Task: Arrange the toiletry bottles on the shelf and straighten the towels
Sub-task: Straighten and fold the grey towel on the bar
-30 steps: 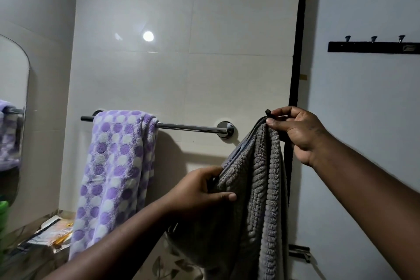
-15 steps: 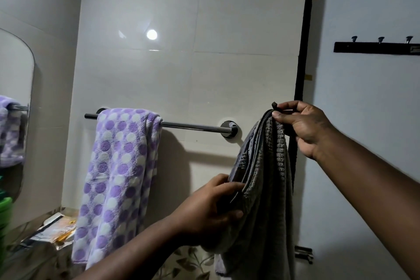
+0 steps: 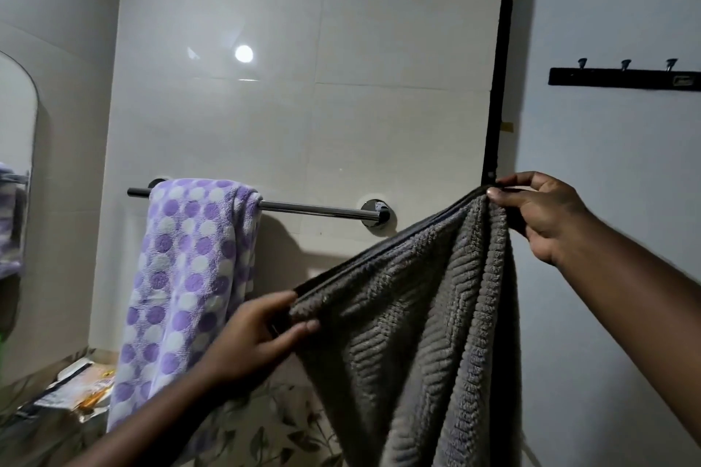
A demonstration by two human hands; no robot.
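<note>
A grey ribbed towel [image 3: 421,318] hangs in the air in front of the wall, its top edge stretched at a slant between both hands. My right hand [image 3: 546,216] pinches the upper corner near the dark door frame. My left hand [image 3: 258,337] grips the lower corner of that edge, below the rail. A purple and white dotted towel [image 3: 186,284] hangs over the left part of the chrome towel rail [image 3: 318,209]. The right part of the rail is bare. No toiletry bottles are in view.
A mirror [image 3: 15,178] is on the left wall. Papers and packets [image 3: 79,387] lie on a ledge at lower left. A black hook rack [image 3: 622,77] is mounted on the door at right. The dark door frame [image 3: 497,87] runs down behind the towel.
My left hand has drawn the grey towel's edge out to the left, spreading the bunched towel into a wide slanted sheet. My right hand keeps its corner by the door frame.
</note>
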